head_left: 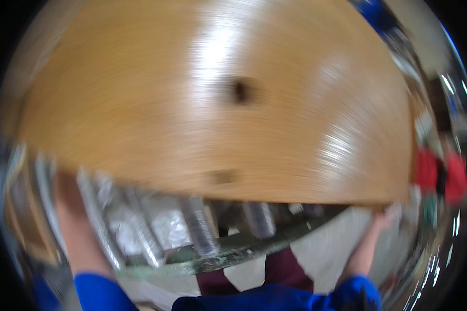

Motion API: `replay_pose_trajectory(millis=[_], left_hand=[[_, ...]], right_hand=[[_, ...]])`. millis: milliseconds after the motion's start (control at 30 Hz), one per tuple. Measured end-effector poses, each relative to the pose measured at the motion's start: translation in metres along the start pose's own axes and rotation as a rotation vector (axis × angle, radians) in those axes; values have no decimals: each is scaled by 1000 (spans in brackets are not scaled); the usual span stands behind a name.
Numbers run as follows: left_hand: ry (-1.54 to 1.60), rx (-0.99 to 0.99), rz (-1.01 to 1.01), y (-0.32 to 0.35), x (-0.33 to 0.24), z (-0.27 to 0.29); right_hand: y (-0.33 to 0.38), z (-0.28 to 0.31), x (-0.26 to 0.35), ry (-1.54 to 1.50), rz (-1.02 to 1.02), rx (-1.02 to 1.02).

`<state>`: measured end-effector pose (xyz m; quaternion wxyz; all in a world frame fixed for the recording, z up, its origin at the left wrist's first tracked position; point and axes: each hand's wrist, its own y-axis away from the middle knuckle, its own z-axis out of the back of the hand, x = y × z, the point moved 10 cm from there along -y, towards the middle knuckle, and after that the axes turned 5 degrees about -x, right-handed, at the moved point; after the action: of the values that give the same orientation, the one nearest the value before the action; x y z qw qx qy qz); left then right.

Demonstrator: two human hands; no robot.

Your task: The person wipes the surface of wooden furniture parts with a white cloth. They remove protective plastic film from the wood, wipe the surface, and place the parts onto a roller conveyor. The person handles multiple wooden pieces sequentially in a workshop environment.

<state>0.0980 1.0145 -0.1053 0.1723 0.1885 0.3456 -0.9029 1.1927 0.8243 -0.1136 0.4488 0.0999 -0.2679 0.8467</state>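
A large light-brown wooden board [296, 119] fills most of the head view, glossy and smeared by motion. A dark mark or hole [239, 90] shows near its middle, and a fainter dark patch [223, 177] lies close to its near edge. My right hand [383, 218] is closed at the board's near right corner, its fingers blurred. On the other side, my left hand [65, 179] reaches up to the near left edge and passes under the board, which hides its fingers. Both forearms come up from blue sleeves.
Below the near edge, several metal rollers [200, 228] sit in a worn green frame [192, 267], with crumpled clear plastic [171, 228] between them. A wooden-edged piece [28, 217] stands at far left. Red items [441, 173] are at right, beside grey floor [327, 243].
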Motion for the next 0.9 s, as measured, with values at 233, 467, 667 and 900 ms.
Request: replay_pose_trajectory(millis=[233, 467, 667, 900], left_hand=[[-55, 96, 61, 3, -34, -75], [-35, 98, 69, 11, -33, -77], [-84, 64, 142, 38, -26, -39], [-189, 49, 255, 94, -58, 26]], right_hand=[[0, -12, -70, -1220, -606, -422], [14, 5, -73, -1242, -644, -446], [-36, -14, -47, -1267, -620, -547], [-120, -71, 7, -1292, -533, -583]])
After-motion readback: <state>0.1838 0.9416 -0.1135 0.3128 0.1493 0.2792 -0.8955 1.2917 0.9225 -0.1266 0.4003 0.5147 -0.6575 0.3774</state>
